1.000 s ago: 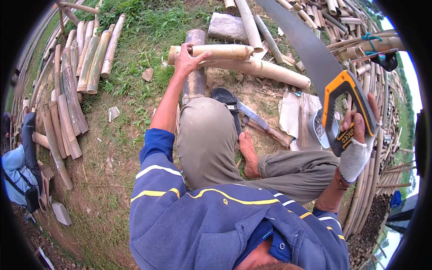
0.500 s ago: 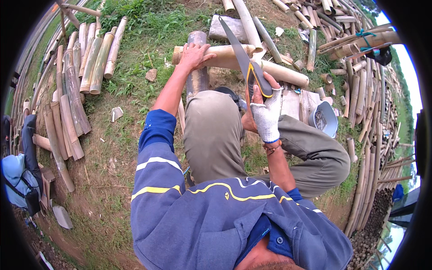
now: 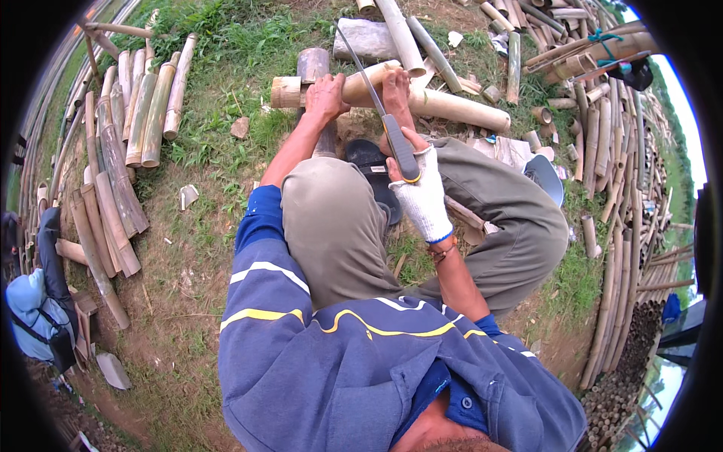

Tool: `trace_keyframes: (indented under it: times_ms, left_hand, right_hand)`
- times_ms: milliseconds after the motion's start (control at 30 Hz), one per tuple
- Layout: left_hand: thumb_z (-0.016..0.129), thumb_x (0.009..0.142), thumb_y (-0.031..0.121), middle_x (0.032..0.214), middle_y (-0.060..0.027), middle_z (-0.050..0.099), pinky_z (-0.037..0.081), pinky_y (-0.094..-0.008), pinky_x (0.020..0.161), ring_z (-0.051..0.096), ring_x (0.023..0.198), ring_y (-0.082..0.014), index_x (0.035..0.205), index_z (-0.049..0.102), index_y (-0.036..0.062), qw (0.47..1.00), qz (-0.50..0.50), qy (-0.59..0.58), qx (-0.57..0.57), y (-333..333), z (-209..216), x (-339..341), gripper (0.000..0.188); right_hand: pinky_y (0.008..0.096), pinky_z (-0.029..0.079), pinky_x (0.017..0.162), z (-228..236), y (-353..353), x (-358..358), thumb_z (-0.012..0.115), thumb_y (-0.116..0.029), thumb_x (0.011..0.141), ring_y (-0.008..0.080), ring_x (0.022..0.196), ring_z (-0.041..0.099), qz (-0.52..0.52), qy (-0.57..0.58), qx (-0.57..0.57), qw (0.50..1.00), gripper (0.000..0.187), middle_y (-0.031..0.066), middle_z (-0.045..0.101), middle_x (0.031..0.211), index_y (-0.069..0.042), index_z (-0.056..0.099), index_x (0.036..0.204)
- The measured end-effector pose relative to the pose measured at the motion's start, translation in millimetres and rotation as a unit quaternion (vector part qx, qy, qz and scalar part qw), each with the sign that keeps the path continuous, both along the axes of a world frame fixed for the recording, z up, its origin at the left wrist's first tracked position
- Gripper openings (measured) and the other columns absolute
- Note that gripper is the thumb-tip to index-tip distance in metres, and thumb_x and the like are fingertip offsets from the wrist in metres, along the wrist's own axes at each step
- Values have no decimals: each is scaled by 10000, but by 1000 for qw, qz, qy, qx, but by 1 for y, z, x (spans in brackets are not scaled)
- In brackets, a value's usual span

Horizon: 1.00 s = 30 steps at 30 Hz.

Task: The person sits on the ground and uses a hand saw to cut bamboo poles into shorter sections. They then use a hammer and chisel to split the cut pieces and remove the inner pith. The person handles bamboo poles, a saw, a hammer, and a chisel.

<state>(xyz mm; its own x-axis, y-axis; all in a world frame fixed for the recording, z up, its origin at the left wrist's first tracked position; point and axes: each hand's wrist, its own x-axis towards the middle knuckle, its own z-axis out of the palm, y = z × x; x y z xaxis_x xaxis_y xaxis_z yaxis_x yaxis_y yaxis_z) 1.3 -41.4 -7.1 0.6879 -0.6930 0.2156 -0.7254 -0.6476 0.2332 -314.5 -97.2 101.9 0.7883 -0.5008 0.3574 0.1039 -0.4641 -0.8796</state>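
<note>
My bare left hand (image 3: pixel 326 98) is closed over a bamboo pole (image 3: pixel 367 84) lying across a dark, thick log (image 3: pixel 313 64). In my right hand (image 3: pixel 420 194), which wears a white fingerless glove, is a handsaw (image 3: pixel 403 151) with a grey and yellow handle. Its narrow blade points away from me and crosses over the pole, right of my left hand. Whether the teeth touch the bamboo I cannot tell. My bare foot (image 3: pixel 396 92) presses on the pole just right of the blade.
A thicker bamboo length (image 3: pixel 463 110) lies to the right, near a blue-grey bucket (image 3: pixel 545 179). A stone-like block (image 3: pixel 367 40) sits beyond the log. Cut bamboo (image 3: pixel 154 113) lies in rows at left. Another person (image 3: pixel 38 313) is at the far left.
The saw has swung down and left, its blade now edge-on across the pole. My foot has come up onto the bamboo. My left hand stays on it.
</note>
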Motion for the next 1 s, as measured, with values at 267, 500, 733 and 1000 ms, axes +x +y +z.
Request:
trace_keyframes:
  times_ms: [267, 500, 733, 1000]
  left_hand:
    - [943, 673, 325, 1268, -140, 694, 536, -496, 1038, 654, 1215, -367, 1323, 663, 141, 998, -40, -2, 57, 35, 20, 40, 732]
    - [894, 706, 354, 1235, -177, 725, 540, -489, 1034, 675, 1186, -386, 1332, 634, 117, 995, -57, 24, 81, 33, 28, 48, 718]
    - [894, 742, 385, 1160, -176, 757, 578, -503, 961, 732, 1103, -392, 1255, 634, 104, 995, -50, 34, 76, 35, 46, 33, 639]
    - [871, 775, 448, 1149, -184, 769, 575, -485, 972, 742, 1100, -375, 1270, 629, 115, 995, -39, 33, 89, 37, 48, 29, 644]
  right_hand:
    - [331, 470, 1115, -18, -4, 9, 641, 43, 938, 202, 1289, 593, 53, -18, 86, 995, 610, 127, 594, 1469, -5, 496, 1528]
    - [324, 469, 1112, -25, 2, 24, 651, 39, 942, 190, 1260, 593, 20, -28, 141, 989, 601, 122, 600, 1436, 0, 497, 1522]
    - [331, 468, 1117, 7, -8, 30, 660, 9, 954, 184, 1252, 605, 41, -44, 97, 993, 566, 121, 620, 1409, -10, 519, 1502]
    - [304, 491, 1073, 13, -19, 22, 661, 31, 941, 160, 1194, 620, 53, -6, 141, 989, 581, 90, 618, 1400, -33, 527, 1503]
